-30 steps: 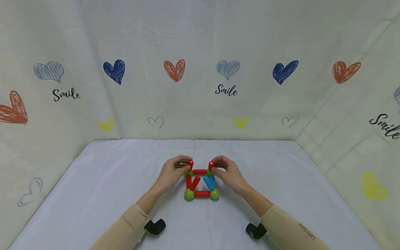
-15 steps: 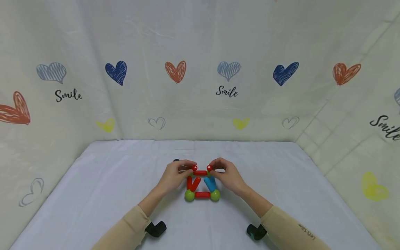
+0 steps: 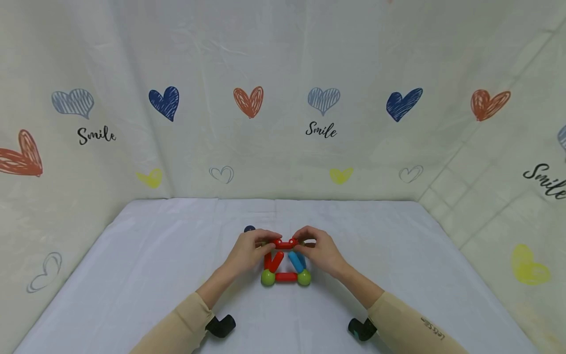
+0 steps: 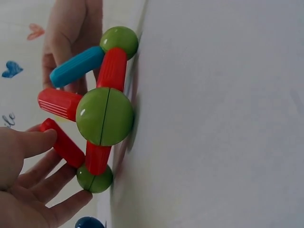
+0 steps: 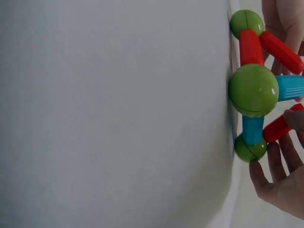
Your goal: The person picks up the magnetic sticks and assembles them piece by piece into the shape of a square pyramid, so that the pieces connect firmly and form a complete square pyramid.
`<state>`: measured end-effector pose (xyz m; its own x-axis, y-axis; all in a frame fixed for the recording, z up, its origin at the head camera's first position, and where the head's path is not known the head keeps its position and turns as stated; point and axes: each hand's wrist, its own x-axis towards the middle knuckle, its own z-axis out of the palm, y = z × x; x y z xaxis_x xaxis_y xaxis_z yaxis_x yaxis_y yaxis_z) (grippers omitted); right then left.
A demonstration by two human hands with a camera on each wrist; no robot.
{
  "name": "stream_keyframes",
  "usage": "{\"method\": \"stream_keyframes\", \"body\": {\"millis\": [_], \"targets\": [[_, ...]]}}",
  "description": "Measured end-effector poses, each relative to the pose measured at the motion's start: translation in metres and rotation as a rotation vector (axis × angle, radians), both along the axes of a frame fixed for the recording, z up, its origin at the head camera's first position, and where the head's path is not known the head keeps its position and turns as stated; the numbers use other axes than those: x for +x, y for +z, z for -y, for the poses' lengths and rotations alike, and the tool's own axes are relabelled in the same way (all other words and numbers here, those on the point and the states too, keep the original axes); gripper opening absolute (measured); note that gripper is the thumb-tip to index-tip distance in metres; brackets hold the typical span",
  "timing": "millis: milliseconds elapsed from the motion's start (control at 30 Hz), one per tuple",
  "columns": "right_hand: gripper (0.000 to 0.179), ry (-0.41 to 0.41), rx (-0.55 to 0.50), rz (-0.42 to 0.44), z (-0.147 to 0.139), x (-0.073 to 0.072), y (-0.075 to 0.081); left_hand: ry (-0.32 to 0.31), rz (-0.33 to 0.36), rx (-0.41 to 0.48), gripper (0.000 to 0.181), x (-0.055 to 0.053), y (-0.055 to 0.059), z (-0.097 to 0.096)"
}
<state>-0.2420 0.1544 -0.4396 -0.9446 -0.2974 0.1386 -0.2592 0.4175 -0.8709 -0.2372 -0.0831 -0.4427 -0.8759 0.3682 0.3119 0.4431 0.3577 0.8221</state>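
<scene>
In the middle of the table stands a frame of green balls, like the front left ball (image 3: 268,277), joined by magnetic-looking rods. My left hand (image 3: 247,251) pinches a red rod (image 4: 64,145) slanting up from the far left green ball (image 4: 95,179), its fingers close around that ball. On the other side my right hand (image 3: 322,251) pinches another red rod (image 5: 279,127) rising from the far right green ball (image 5: 250,149). Both held rods lean inward, tips near each other. At the front, a loose-ended red rod (image 3: 277,261) and a blue rod (image 3: 295,262) tilt up from the balls.
A dark blue ball (image 3: 249,228) lies behind my left hand. Black wrist devices, one under the left sleeve (image 3: 221,326) and one at the right (image 3: 362,329), sit close over the white tablecloth (image 3: 155,275). A curtain with printed hearts (image 3: 283,142) hangs behind.
Both hands have tipped their red rods from near upright inward, bringing the tips closer together. The dark blue ball has come into view behind the left hand.
</scene>
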Motion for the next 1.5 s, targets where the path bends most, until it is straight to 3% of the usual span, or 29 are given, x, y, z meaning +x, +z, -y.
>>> {"method": "stream_keyframes", "body": {"millis": [400,700,800,933,1100,1167,1300,1500], "targets": [[0.019,0.017,0.057,-0.02,0.002,0.003,0.004,-0.007,-0.029,-0.047,0.027,0.002,0.0,0.0],[0.02,0.02,0.068,-0.03,0.001,0.002,0.003,0.001,0.008,-0.053,0.028,0.0,-0.002,0.004],[0.023,0.002,0.055,-0.027,-0.002,0.002,0.003,0.035,0.019,-0.069,0.026,-0.002,-0.001,0.009],[0.024,-0.058,0.063,-0.015,-0.007,0.004,0.004,0.139,0.004,-0.089,0.024,-0.006,0.002,0.019],[0.028,-0.101,0.09,0.058,-0.012,0.008,0.005,0.295,-0.001,-0.164,0.028,-0.015,0.003,0.033],[0.032,-0.095,0.089,0.111,-0.014,0.01,0.005,0.324,0.017,-0.201,0.032,-0.019,0.002,0.037],[0.04,-0.072,0.104,0.21,-0.017,0.012,0.004,0.315,0.061,-0.243,0.038,-0.028,0.0,0.041],[0.047,-0.047,0.135,0.281,-0.016,0.013,0.002,0.27,0.126,-0.271,0.042,-0.04,-0.005,0.043]]}}
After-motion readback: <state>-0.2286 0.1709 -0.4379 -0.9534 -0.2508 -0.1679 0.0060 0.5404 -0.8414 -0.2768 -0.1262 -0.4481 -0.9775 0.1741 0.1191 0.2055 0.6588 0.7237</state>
